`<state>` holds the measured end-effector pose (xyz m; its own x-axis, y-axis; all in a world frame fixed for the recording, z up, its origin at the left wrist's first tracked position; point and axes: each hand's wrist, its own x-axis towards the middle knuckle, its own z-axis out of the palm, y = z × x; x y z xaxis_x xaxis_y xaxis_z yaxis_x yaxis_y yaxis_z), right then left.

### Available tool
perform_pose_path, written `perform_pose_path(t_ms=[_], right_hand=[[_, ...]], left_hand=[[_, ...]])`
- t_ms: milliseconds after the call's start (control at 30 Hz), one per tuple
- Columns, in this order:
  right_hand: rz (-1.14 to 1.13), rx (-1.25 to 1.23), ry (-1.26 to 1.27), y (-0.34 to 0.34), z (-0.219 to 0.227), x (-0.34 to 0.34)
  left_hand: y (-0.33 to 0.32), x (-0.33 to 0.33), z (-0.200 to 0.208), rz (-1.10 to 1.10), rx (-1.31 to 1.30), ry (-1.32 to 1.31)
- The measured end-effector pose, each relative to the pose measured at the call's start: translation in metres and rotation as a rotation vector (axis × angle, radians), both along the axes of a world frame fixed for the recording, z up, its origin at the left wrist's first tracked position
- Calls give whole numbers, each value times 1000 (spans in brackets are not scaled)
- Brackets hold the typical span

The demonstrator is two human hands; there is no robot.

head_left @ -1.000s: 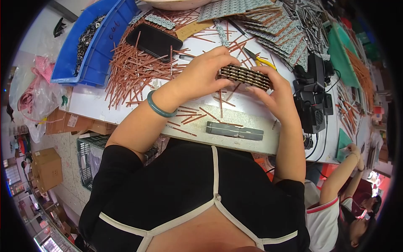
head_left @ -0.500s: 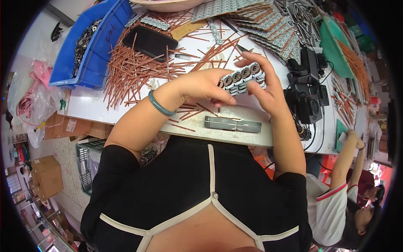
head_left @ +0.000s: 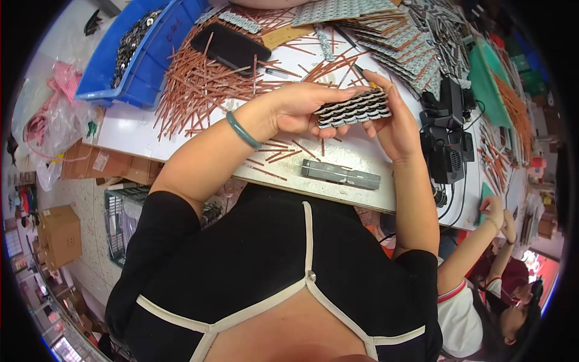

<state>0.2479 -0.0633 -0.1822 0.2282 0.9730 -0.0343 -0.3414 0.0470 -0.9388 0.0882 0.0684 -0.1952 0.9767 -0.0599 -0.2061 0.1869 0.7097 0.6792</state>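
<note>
Between my two hands, above the table's near part, is a compact stack of small metal-looking pieces [head_left: 353, 111], its scalloped dark and light layers facing me. My left hand [head_left: 301, 107], below a green bangle, closes on the stack's left end, thumb along the top and fingertips beneath. At the right end, my right hand [head_left: 395, 130] grips it with fingers curled behind and under. A grey rectangular bar [head_left: 341, 175] lies on the table below my hands, near the front edge. Thin reddish-brown strips [head_left: 202, 90] are heaped left of and beyond my left hand.
A blue bin [head_left: 163, 57] of small metal parts stands at the far left. Near it lies a black phone-like slab [head_left: 232, 48]. Patterned panels [head_left: 392, 48] are stacked at the back. Black cabled devices [head_left: 446, 130] stand right; beyond them is a co-worker's hand [head_left: 491, 208].
The stack has turned in my hands: round dark parts faced me before, layered edges do now. Both hands have closed in around its ends. The co-worker's hands have shifted.
</note>
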Motion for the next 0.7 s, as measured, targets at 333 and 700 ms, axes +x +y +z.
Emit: perform_pose_path(t_ms=[333, 700], right_hand=[[33, -50, 77, 3, 1, 5], [35, -130, -393, -12, 26, 13]], left_hand=[[2, 0, 4, 3, 30, 69], [-4, 8, 5, 207, 250, 96]])
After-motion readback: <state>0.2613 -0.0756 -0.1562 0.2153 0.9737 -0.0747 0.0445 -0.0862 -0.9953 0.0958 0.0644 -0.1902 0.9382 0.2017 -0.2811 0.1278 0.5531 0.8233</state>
